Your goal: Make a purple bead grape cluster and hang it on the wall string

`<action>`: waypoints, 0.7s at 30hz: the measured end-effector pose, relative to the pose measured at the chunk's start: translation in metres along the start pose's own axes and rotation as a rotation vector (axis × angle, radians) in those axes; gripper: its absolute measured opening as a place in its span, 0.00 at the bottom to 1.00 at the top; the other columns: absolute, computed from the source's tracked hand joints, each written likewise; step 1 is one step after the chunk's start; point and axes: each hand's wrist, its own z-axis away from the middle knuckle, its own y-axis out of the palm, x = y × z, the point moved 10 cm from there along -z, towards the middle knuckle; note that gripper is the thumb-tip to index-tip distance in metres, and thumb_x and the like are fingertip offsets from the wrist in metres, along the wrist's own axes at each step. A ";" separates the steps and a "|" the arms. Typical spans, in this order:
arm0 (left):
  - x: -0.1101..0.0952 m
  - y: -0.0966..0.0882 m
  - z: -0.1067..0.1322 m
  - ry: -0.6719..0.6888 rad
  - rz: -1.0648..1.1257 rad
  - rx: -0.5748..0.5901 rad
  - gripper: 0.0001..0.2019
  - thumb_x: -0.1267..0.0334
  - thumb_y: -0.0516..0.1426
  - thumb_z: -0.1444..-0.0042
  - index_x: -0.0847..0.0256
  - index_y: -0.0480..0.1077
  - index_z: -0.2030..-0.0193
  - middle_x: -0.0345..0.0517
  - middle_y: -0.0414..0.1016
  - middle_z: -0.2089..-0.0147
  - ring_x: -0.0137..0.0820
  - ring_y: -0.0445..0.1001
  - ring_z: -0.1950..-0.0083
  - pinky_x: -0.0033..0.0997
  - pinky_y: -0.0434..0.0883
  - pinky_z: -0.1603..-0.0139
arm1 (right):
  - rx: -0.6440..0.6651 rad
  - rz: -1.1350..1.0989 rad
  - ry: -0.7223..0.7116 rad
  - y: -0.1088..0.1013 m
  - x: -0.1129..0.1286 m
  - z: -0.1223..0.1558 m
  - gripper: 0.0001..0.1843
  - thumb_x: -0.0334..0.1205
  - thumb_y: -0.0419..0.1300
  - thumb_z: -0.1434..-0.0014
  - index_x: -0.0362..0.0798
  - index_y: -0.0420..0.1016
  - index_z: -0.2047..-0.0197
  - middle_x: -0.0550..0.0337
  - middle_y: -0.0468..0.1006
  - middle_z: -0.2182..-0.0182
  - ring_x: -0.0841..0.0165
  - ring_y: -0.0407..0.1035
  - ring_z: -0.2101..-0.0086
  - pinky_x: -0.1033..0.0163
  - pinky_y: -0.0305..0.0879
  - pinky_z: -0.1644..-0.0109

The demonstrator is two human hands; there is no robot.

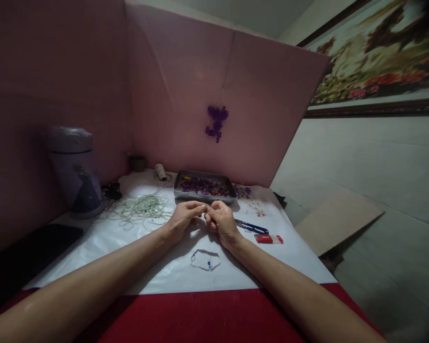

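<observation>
Above the white sheet (157,276), my left hand (186,216) and my right hand (221,221) meet with thumbs and fingertips pinched together. Whatever lies between the fingertips is too small to make out. Just below them on the sheet is a thin looped bracelet (205,251) with a few small blue beads. A metal tray (203,196) of purple and reddish beads stands right behind my hands. Close to my right wrist lie blue thread snips (255,227), partly hidden by that hand, and a red lighter (269,238).
A tangle of pale green cord (143,208) spreads at left, near a tall lidded container (78,171) and a dark flat object (39,247). A thread spool (160,172) and small pot (138,163) stand behind. Loose beads (256,208) lie at right. A purple beaded figure (217,123) hangs on the pink partition (171,119).
</observation>
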 end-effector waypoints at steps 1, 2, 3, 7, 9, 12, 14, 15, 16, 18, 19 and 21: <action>0.000 0.000 0.000 0.001 0.013 0.006 0.14 0.56 0.67 0.55 0.67 0.78 0.67 0.43 0.72 0.74 0.24 0.62 0.75 0.25 0.58 0.73 | 0.013 -0.009 0.006 0.001 -0.001 0.000 0.26 0.49 0.70 0.55 0.52 0.55 0.66 0.75 0.68 0.87 0.81 0.49 0.89 0.76 0.41 0.86; 0.000 0.000 -0.001 0.002 0.025 0.011 0.13 0.57 0.67 0.55 0.67 0.78 0.68 0.44 0.72 0.74 0.24 0.63 0.74 0.25 0.59 0.72 | 0.022 -0.014 0.011 0.003 -0.002 0.000 0.27 0.49 0.70 0.55 0.52 0.54 0.66 0.75 0.68 0.87 0.81 0.49 0.89 0.77 0.41 0.86; 0.000 0.001 -0.001 0.001 0.036 0.013 0.13 0.58 0.67 0.55 0.67 0.78 0.68 0.44 0.72 0.74 0.25 0.64 0.74 0.26 0.60 0.72 | 0.029 -0.019 0.015 0.004 -0.002 0.000 0.27 0.49 0.70 0.54 0.52 0.54 0.66 0.75 0.68 0.86 0.81 0.49 0.89 0.77 0.41 0.86; -0.001 0.003 0.000 -0.019 0.089 0.015 0.13 0.59 0.67 0.57 0.67 0.76 0.69 0.46 0.73 0.75 0.28 0.68 0.73 0.28 0.63 0.70 | 0.047 -0.017 0.015 0.008 -0.003 0.002 0.27 0.50 0.69 0.53 0.52 0.53 0.66 0.75 0.68 0.86 0.81 0.48 0.89 0.77 0.42 0.86; -0.002 0.006 0.001 -0.039 0.125 0.035 0.11 0.60 0.66 0.57 0.67 0.75 0.71 0.45 0.72 0.76 0.29 0.68 0.74 0.28 0.63 0.71 | 0.042 0.005 -0.003 0.008 -0.002 0.003 0.25 0.51 0.68 0.52 0.52 0.54 0.65 0.76 0.67 0.86 0.81 0.48 0.89 0.76 0.43 0.86; 0.000 0.005 0.001 -0.086 0.161 0.018 0.10 0.63 0.66 0.57 0.65 0.72 0.73 0.41 0.69 0.78 0.25 0.66 0.77 0.25 0.60 0.75 | 0.030 0.086 -0.048 0.007 0.001 0.004 0.23 0.50 0.66 0.50 0.50 0.57 0.62 0.75 0.68 0.86 0.80 0.50 0.88 0.75 0.44 0.86; 0.000 0.002 0.001 -0.104 0.168 -0.017 0.09 0.66 0.66 0.59 0.66 0.70 0.74 0.38 0.66 0.79 0.21 0.61 0.80 0.22 0.55 0.80 | 0.024 0.148 -0.076 0.006 0.003 0.004 0.22 0.50 0.65 0.49 0.50 0.58 0.62 0.74 0.68 0.86 0.79 0.51 0.88 0.74 0.44 0.85; 0.000 0.000 0.000 -0.107 0.175 -0.030 0.09 0.66 0.66 0.59 0.66 0.69 0.75 0.37 0.66 0.80 0.20 0.60 0.81 0.20 0.52 0.82 | 0.016 0.173 -0.088 0.005 0.004 0.003 0.21 0.51 0.64 0.49 0.50 0.58 0.62 0.73 0.68 0.87 0.79 0.51 0.87 0.74 0.44 0.85; -0.002 0.000 0.000 -0.108 0.188 -0.035 0.10 0.66 0.66 0.58 0.66 0.69 0.75 0.37 0.66 0.79 0.19 0.58 0.82 0.20 0.50 0.83 | 0.000 0.193 -0.098 0.003 0.005 0.003 0.21 0.51 0.64 0.49 0.50 0.58 0.62 0.73 0.68 0.87 0.78 0.51 0.87 0.74 0.44 0.85; -0.006 0.000 -0.002 -0.107 0.213 -0.022 0.11 0.65 0.65 0.56 0.65 0.66 0.75 0.40 0.70 0.76 0.18 0.57 0.83 0.19 0.47 0.84 | -0.030 0.223 -0.105 0.000 0.005 0.002 0.20 0.49 0.63 0.49 0.50 0.58 0.63 0.73 0.68 0.87 0.78 0.51 0.87 0.73 0.44 0.84; -0.009 0.000 -0.002 -0.100 0.221 -0.014 0.11 0.64 0.64 0.55 0.65 0.65 0.75 0.42 0.72 0.74 0.18 0.58 0.83 0.19 0.48 0.84 | -0.038 0.233 -0.100 -0.002 0.004 0.002 0.19 0.49 0.63 0.49 0.50 0.58 0.63 0.73 0.68 0.87 0.78 0.51 0.87 0.73 0.44 0.84; -0.016 0.000 -0.004 -0.079 0.216 0.002 0.11 0.65 0.64 0.54 0.64 0.64 0.75 0.43 0.74 0.73 0.18 0.58 0.83 0.20 0.51 0.84 | -0.046 0.252 -0.097 -0.003 0.003 0.001 0.17 0.47 0.63 0.50 0.50 0.60 0.63 0.71 0.69 0.86 0.77 0.52 0.86 0.72 0.45 0.83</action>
